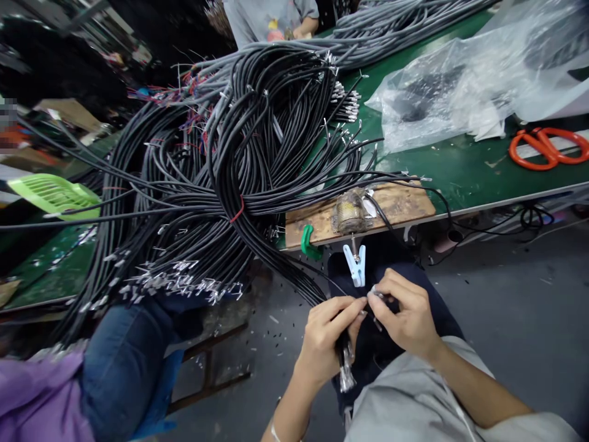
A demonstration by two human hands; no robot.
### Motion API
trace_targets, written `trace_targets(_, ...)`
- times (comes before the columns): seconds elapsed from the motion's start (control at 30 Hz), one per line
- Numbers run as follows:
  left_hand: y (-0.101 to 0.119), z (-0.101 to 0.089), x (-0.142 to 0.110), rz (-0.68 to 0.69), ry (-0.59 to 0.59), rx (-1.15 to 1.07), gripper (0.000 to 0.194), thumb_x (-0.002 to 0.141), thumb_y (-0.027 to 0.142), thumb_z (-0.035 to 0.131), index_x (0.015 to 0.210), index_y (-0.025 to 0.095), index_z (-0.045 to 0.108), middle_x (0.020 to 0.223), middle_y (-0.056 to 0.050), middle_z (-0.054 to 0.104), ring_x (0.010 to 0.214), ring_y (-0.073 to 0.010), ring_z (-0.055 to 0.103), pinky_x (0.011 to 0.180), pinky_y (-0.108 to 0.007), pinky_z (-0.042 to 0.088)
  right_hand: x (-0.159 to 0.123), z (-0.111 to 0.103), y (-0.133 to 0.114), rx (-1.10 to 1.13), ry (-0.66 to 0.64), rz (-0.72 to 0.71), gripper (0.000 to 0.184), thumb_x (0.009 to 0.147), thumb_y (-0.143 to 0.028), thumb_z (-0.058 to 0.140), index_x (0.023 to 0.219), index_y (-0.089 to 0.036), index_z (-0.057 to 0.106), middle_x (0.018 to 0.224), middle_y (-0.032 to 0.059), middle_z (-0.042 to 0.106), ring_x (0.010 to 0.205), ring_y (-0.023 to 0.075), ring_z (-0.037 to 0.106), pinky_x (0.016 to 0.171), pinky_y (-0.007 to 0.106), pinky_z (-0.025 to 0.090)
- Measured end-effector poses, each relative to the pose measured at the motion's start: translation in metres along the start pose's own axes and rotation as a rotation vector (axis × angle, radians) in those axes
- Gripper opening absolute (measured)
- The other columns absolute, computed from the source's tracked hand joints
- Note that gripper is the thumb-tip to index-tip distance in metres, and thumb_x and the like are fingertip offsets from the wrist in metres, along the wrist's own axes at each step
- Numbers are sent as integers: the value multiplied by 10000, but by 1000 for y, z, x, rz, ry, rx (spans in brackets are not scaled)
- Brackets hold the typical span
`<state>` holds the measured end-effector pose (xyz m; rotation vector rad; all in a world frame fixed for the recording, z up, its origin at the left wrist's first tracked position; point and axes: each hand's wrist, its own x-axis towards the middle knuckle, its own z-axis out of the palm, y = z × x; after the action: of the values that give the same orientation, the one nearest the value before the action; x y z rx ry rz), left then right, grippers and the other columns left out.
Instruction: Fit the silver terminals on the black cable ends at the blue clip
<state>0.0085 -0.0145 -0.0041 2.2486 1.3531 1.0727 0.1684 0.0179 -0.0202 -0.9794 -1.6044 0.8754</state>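
Observation:
Black cables [294, 273] run down from the bench into my left hand [324, 341], which is closed round the bundle. Below that palm stick out the bundle's stripped, silvery ends [346, 374]. My left thumb and forefinger also pinch close to my right fingertips. My right hand [407, 313] is closed in a pinch on something small and greyish, mostly hidden by the fingers; I cannot make out what it is. Just above both hands, a light blue clothes peg [356, 265] hangs at the shaft of a small motor [350, 212] on a wooden board [414, 199].
Large coils of black cable [276, 123] cover the green bench [442, 162]. A green clamp [311, 242] grips the board's edge. Orange-handled scissors [547, 148] and a clear plastic bag [427, 92] lie right. A person in purple [41, 396] sits left; another person [271, 21] is opposite.

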Motion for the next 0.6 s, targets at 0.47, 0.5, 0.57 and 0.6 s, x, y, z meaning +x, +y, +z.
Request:
trace_targets(0.47, -1, 5, 4, -65, 51, -34, 138, 824, 67, 603, 920, 154, 649, 722, -35, 654, 599, -122, 606, 554, -214, 461, 14, -17, 18, 300, -257, 310, 143, 832, -291, 665, 762, -166, 659, 738, 26, 588, 676, 148, 522, 622, 274, 408)
trace_targets(0.5, -1, 6, 4, -67, 51, -29, 132, 825, 80, 612, 932, 152, 643, 751, -44, 652, 624, -128, 611, 566, -217, 469, 12, -13, 17, 310, -200, 284, 148, 839, -265, 657, 727, -169, 638, 723, 19, 564, 676, 146, 509, 625, 276, 401)
trace_targets(0.57, 0, 8, 6, -80, 62, -11, 114, 822, 110, 635, 930, 148, 635, 764, -44, 623, 640, -131, 600, 566, -217, 465, 7, -3, 16, 403, -76, 249, 163, 853, -237, 639, 705, -176, 611, 712, 11, 529, 680, 144, 493, 626, 277, 390)
trace_targets(0.6, 1, 9, 6, -90, 73, 0, 100, 819, 121, 645, 914, 147, 633, 745, -35, 600, 624, -125, 582, 553, -214, 451, 4, 3, 16, 477, -32, 239, 150, 859, -232, 633, 720, -180, 615, 720, 11, 525, 689, 144, 492, 628, 276, 388)
